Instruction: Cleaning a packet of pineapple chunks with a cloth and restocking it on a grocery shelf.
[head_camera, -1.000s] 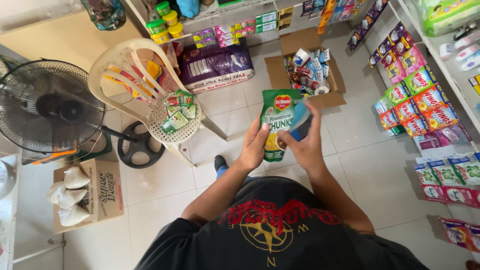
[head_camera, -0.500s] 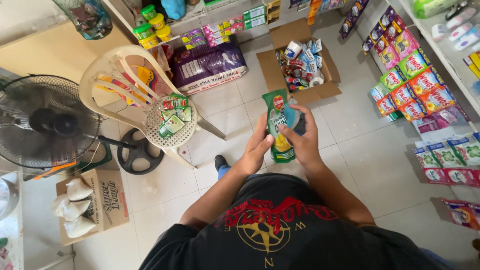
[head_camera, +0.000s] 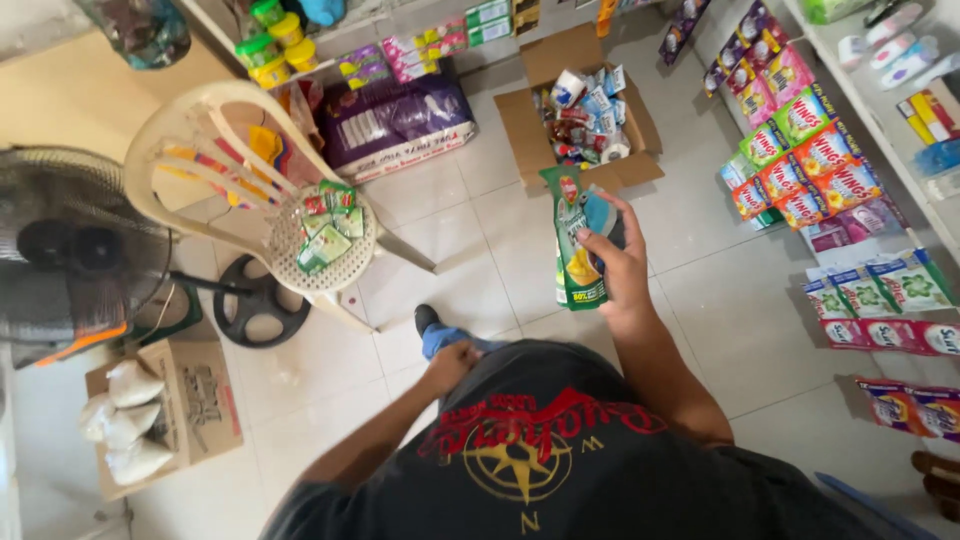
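Observation:
My right hand holds a green stand-up pouch with a yellow and white picture on it, together with a dark blue object behind it, out in front of my chest. My left hand is down at my waist, fingers curled against my dark shirt, holding nothing that I can see. An open cardboard box of small packets lies on the tiled floor just beyond the pouch.
A cream plastic chair with green sachets on its seat stands at left, next to a black floor fan. A purple sack leans against the back shelves. Hanging sachet strips line the right wall. A small box with white bags sits lower left.
My left hand has let go of the pouch and dropped to my waist. My right hand now holds the pouch alone, turned edge-on.

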